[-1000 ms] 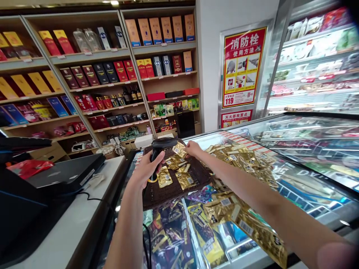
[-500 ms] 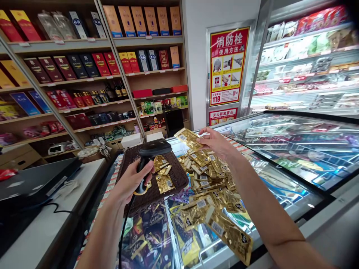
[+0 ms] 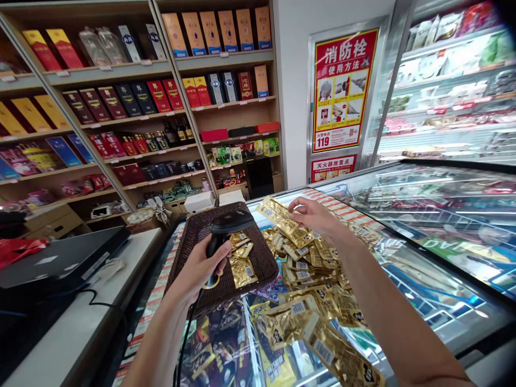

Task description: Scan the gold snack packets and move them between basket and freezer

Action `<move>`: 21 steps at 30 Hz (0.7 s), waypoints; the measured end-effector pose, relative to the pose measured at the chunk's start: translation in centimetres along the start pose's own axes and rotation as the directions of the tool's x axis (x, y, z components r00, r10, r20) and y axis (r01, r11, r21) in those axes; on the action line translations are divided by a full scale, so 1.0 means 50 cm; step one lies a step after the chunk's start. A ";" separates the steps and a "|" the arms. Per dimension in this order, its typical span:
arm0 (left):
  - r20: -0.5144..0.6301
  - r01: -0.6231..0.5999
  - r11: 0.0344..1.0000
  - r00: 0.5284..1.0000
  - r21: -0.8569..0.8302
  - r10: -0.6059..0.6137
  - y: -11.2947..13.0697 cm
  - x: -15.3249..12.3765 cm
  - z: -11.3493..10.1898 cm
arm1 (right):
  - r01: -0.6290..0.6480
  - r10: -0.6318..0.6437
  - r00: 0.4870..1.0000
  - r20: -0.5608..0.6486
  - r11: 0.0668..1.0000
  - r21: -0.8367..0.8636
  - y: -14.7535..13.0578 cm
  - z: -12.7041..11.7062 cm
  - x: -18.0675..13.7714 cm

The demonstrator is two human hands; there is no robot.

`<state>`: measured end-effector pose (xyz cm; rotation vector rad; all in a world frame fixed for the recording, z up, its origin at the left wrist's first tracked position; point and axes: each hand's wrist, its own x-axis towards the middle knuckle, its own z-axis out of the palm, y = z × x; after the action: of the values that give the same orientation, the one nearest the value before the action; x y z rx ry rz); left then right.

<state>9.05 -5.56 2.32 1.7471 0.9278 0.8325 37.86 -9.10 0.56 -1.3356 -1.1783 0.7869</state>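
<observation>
My left hand [image 3: 207, 260] is wrapped round the handle of a black barcode scanner [image 3: 231, 220], held above a dark brown woven basket [image 3: 189, 236]. Inside this basket lie several gold packets [image 3: 242, 271]. Between the fingertips of my right hand [image 3: 316, 219] is one gold foil packet [image 3: 276, 211], its printed label with a barcode facing up. The scanner's head points towards it, with a gap between them. Below my right hand, a loose heap of similar gold packets [image 3: 308, 269] spreads over the freezer's glass top.
The chest freezer [image 3: 300, 371] holds wrapped goods under its glass. On the left is a white counter [image 3: 52, 328] with a black device [image 3: 60, 263]. Shelves of boxes [image 3: 129, 99] line the back wall, and a refrigerated display [image 3: 451, 86] stands right. The scanner's cable [image 3: 186, 338] hangs down.
The view has turned a little to the left, so the scene sits further right. Both hands keep their holds, and the packet in my right hand now shows more of its length.
</observation>
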 end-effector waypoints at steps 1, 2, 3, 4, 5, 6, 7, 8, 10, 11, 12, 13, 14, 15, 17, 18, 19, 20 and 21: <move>0.006 0.003 1.000 1.000 0.004 -0.003 0.001 0.000 0.001 | -0.008 0.008 1.000 -0.002 1.000 -0.009 0.001 0.000 0.001; 0.011 0.004 1.000 1.000 0.007 -0.004 0.001 0.000 0.002 | -0.012 0.012 1.000 -0.007 1.000 -0.018 0.002 0.001 0.003; 0.013 0.004 1.000 1.000 0.013 -0.004 0.001 0.000 0.003 | -0.011 0.011 1.000 -0.012 1.000 -0.024 0.004 0.001 0.005; 0.015 0.004 1.000 1.000 0.022 -0.005 0.001 0.000 0.003 | -0.006 0.005 1.000 -0.018 1.000 -0.027 0.006 0.002 0.006; 0.018 0.004 0.999 1.000 0.035 -0.004 0.000 0.000 0.002 | 0.001 -0.001 1.000 -0.024 1.000 -0.030 0.009 0.002 0.008; 0.026 0.004 0.999 1.000 0.049 -0.005 -0.001 0.001 0.001 | 0.007 -0.008 1.000 -0.028 0.999 -0.031 0.012 0.003 0.010; 0.036 0.003 0.998 0.999 0.061 -0.006 -0.002 0.001 0.001 | 0.013 -0.014 0.999 -0.030 0.999 -0.032 0.014 0.003 0.011; 0.047 0.003 0.998 0.999 0.068 -0.006 -0.003 0.002 0.000 | 0.016 -0.017 0.999 -0.030 0.999 -0.034 0.016 0.003 0.012; 0.060 0.001 0.998 0.998 0.069 -0.005 -0.004 0.002 0.000 | 0.019 -0.021 0.999 -0.031 0.999 -0.047 0.018 0.003 0.013; 0.060 0.001 0.998 0.998 0.068 -0.005 -0.004 0.002 0.000 | 0.018 -0.020 0.999 -0.031 0.998 -0.053 0.019 0.003 0.013; 0.056 0.002 0.998 0.998 0.069 -0.006 -0.004 0.001 0.001 | 0.018 -0.020 0.999 -0.031 0.998 -0.058 0.019 0.004 0.013; 0.052 0.003 0.997 0.999 0.074 -0.007 -0.004 0.000 0.001 | 0.020 -0.022 0.999 -0.031 0.998 -0.062 0.019 0.004 0.012; 0.049 0.004 0.997 0.999 0.079 -0.008 -0.004 0.000 0.002 | 0.021 -0.023 0.999 -0.029 0.998 -0.066 0.019 0.005 0.012; 0.049 0.007 0.996 0.999 0.084 -0.011 -0.004 -0.001 0.002 | 0.023 -0.025 0.999 -0.026 0.997 -0.069 0.019 0.005 0.012; 0.058 0.014 0.996 0.998 0.087 -0.019 -0.005 -0.001 0.002 | 0.025 -0.027 0.999 -0.025 0.997 -0.076 0.018 0.006 0.011; 0.066 0.019 0.996 0.998 0.083 -0.024 -0.005 -0.001 0.002 | 0.023 -0.025 0.999 -0.027 0.997 -0.075 0.018 0.007 0.010; 0.077 0.022 0.997 0.997 0.077 -0.028 -0.005 0.000 0.002 | 0.021 -0.023 0.999 -0.030 0.997 -0.072 0.017 0.008 0.010; 0.085 0.023 0.997 0.996 0.071 -0.029 -0.005 0.000 0.002 | 0.020 -0.022 0.999 -0.030 0.998 -0.067 0.017 0.008 0.010; 0.091 0.021 0.998 0.995 0.066 -0.027 -0.005 0.001 0.002 | 0.018 -0.020 0.999 -0.030 0.998 -0.062 0.017 0.008 0.010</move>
<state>9.08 -5.50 2.06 1.8112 0.9212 0.7075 37.76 -8.39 -0.21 -1.3802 -1.1980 0.7194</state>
